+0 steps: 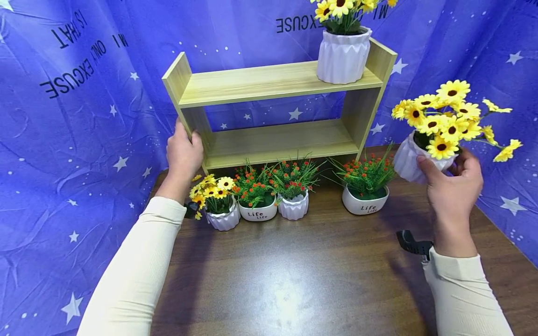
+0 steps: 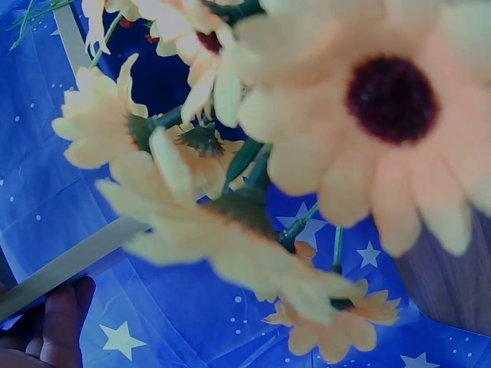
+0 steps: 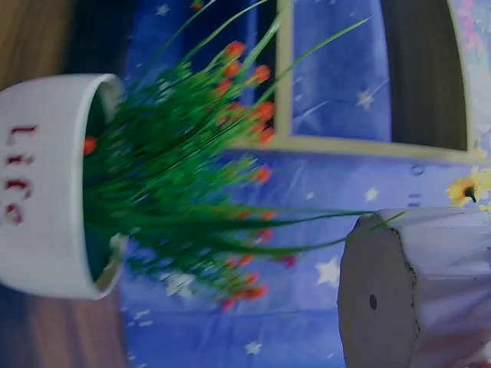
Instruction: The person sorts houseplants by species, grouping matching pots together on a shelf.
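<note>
My left hand [image 1: 183,150] grips the left side panel of a two-tier wooden shelf [image 1: 248,88]; in the left wrist view, its fingers [image 2: 63,322] lie against the panel's edge. At the right, my right hand [image 1: 456,186] holds a white ribbed pot of artificial yellow daisies [image 1: 449,122] in the air, tilted, with the thumb on the pot's near side. The right wrist view shows the underside of this pot [image 3: 376,299]. Another white pot with yellow daisies [image 1: 343,56] stands on the shelf's top board, at its right end.
Along the shelf's foot stand a daisy pot [image 1: 223,217], an oval "Life" pot [image 1: 257,212] with red-orange blooms, and a ribbed pot [image 1: 293,207]. Another "Life" pot [image 1: 365,203] sits farther right on the brown table [image 1: 269,261]. A blue starry curtain [image 1: 105,121] hangs behind.
</note>
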The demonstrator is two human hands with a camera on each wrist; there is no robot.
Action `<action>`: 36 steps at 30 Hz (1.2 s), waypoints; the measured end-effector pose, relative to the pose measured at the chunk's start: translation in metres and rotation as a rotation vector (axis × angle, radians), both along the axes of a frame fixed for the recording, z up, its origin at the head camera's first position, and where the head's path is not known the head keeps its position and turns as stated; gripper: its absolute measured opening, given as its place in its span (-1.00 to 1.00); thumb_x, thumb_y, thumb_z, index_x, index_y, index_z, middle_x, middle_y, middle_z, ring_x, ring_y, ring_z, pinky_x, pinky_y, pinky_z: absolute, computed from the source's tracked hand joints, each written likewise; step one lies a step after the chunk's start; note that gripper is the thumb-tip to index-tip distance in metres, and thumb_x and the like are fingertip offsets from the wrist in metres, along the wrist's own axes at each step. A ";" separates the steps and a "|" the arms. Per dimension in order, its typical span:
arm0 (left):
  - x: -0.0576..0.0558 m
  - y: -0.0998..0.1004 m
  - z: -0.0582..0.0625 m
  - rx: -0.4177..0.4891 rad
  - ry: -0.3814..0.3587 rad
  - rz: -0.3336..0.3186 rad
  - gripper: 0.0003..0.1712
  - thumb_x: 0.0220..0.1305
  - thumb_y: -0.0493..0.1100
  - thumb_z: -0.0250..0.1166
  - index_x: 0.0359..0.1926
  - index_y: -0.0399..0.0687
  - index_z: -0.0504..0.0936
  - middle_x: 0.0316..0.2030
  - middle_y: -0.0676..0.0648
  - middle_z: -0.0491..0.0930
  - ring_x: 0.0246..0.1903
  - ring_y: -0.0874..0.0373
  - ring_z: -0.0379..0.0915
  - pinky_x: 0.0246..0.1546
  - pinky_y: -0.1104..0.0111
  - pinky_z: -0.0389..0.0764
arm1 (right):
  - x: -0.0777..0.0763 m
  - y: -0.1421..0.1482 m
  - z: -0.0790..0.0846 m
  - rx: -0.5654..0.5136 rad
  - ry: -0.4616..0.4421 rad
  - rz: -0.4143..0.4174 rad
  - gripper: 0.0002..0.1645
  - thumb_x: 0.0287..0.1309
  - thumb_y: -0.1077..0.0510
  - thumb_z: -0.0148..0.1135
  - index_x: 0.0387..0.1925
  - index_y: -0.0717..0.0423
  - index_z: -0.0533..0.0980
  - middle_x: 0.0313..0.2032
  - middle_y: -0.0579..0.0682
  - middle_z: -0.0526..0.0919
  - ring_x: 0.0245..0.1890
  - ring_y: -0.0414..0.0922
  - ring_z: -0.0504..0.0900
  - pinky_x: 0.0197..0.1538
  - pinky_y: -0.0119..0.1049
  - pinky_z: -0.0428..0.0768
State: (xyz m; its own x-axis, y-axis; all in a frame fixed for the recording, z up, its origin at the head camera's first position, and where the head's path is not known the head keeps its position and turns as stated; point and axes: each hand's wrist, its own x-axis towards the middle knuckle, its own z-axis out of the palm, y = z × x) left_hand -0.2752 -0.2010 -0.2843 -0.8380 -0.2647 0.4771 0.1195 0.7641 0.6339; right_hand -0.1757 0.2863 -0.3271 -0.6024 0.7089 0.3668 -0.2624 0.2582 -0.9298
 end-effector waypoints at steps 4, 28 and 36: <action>0.000 0.000 0.000 0.010 -0.003 -0.006 -0.50 0.45 -0.13 0.01 0.36 -0.04 0.31 0.05 -0.38 0.59 0.05 -0.35 0.52 -0.02 -0.17 0.45 | 0.000 -0.012 0.015 -0.064 0.093 0.067 -0.30 -0.21 0.36 0.55 0.10 0.08 0.58 -0.08 -0.03 0.66 -0.11 -0.19 0.60 -0.09 -0.42 0.47; -0.001 0.000 0.000 0.018 -0.031 -0.004 -0.48 0.46 -0.13 0.01 0.39 0.01 0.29 0.07 -0.37 0.58 0.05 -0.34 0.52 0.01 -0.15 0.46 | -0.019 -0.106 0.115 -0.046 0.297 0.377 -0.33 -0.26 0.33 0.56 0.03 0.14 0.58 -0.04 0.11 0.66 -0.11 -0.04 0.63 -0.12 -0.35 0.58; 0.000 0.000 0.000 0.010 -0.015 -0.002 -0.50 0.45 -0.13 0.02 0.37 -0.01 0.31 0.05 -0.37 0.59 0.05 -0.36 0.52 -0.02 -0.17 0.45 | -0.034 -0.135 0.131 0.063 0.269 0.443 -0.31 -0.19 0.26 0.58 0.09 0.10 0.56 -0.01 0.05 0.65 -0.07 -0.04 0.62 -0.07 -0.31 0.57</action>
State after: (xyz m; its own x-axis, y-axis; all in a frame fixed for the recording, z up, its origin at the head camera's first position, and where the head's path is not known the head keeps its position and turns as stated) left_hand -0.2752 -0.2011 -0.2839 -0.8455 -0.2678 0.4620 0.1115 0.7576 0.6432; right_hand -0.2098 0.1509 -0.1966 -0.7183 0.3786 0.5837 -0.5867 0.1213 -0.8007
